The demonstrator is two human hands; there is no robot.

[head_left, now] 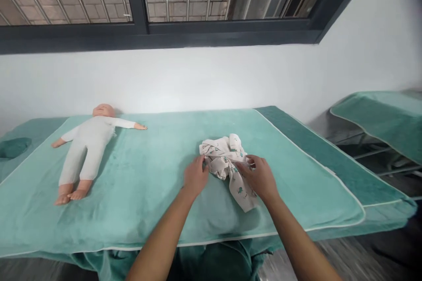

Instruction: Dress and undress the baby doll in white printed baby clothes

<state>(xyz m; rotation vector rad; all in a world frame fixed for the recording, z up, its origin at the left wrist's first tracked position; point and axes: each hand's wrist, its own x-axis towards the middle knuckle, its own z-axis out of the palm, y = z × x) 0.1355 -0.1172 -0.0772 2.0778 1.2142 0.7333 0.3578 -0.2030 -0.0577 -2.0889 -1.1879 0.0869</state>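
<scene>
A crumpled white baby garment point(219, 167) with small green prints lies bunched on the green bed cover, between my two hands. My left hand point(196, 175) pinches its left edge, fingers closed on the fabric. On the other side, my right hand point(259, 175) grips the cloth near its right edge. One printed flap point(242, 191) hangs down toward me beside the right hand. A baby doll point(89, 145) in a white long-sleeved suit lies on its back at the left, arms spread, feet bare, away from both hands.
The bed's green cover point(158, 202) with white piping spreads under everything. A dark green cushion point(15, 147) sits at the far left. Behind the bed rise a white wall point(184, 79) and a dark-framed window point(231, 33). Another green-covered bed point(385, 118) stands at the right.
</scene>
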